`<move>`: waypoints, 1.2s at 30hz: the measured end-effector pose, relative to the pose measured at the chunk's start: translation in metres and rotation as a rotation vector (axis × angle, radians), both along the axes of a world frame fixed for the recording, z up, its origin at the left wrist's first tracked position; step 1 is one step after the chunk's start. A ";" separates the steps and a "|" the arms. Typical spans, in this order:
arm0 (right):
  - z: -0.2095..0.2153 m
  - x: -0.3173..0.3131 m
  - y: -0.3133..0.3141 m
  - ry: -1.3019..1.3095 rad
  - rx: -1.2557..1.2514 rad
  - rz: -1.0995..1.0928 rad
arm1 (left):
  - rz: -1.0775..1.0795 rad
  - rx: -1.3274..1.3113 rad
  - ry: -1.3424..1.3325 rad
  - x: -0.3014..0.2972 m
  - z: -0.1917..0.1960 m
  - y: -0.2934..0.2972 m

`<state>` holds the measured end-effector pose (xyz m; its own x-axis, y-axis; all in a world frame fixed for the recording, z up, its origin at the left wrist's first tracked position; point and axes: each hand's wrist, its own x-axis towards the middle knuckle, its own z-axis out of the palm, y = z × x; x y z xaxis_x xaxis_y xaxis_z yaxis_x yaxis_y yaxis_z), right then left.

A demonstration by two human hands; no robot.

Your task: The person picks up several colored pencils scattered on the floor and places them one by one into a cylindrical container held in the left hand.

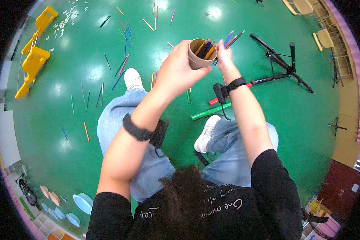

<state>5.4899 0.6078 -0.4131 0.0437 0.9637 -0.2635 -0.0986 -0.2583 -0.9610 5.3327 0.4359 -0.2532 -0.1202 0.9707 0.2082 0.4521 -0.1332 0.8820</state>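
My left hand (175,71) is closed round a tan cup (200,63), tilted so that its mouth faces me. Several pencils (205,49), some yellow and some dark, stand inside it. Just right of the rim, my right hand (224,59) grips a few coloured pencils (234,40), among them a purple one and dark ones. Their ends stick out up and to the right, and some tips show below the hand beside the cup. Fingers of the right hand are partly hidden behind the pencils and the cup.
Many coloured pencils (125,64) lie scattered on the green floor (60,132). To the right lies a black tripod (289,73), with a red tube (214,101) and a green tube (206,113) nearer me. Yellow folding frames (35,64) stand far left; pale blue discs (83,203) lie lower left.
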 end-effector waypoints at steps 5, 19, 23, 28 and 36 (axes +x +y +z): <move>0.159 0.001 -0.031 0.494 0.162 0.251 | 0.022 -0.113 0.122 0.005 -0.018 -0.007; 0.159 0.020 -0.131 0.316 0.286 0.330 | -0.217 -0.226 0.190 0.033 -0.020 -0.042; 0.145 0.018 -0.129 0.265 0.236 0.314 | -0.195 -0.208 0.249 0.032 -0.022 -0.039; 0.133 0.024 -0.118 0.215 0.216 0.357 | -0.178 -0.187 0.257 0.037 -0.017 -0.032; 0.132 0.022 -0.114 0.115 0.239 0.339 | -0.141 -0.152 0.304 0.035 -0.012 -0.019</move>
<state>5.5119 0.4936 -0.2809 -0.3023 0.9531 -0.0153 -0.1564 -0.0655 -0.9855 5.3676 0.4170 -0.2657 0.0618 0.9959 0.0663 0.6834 -0.0907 0.7244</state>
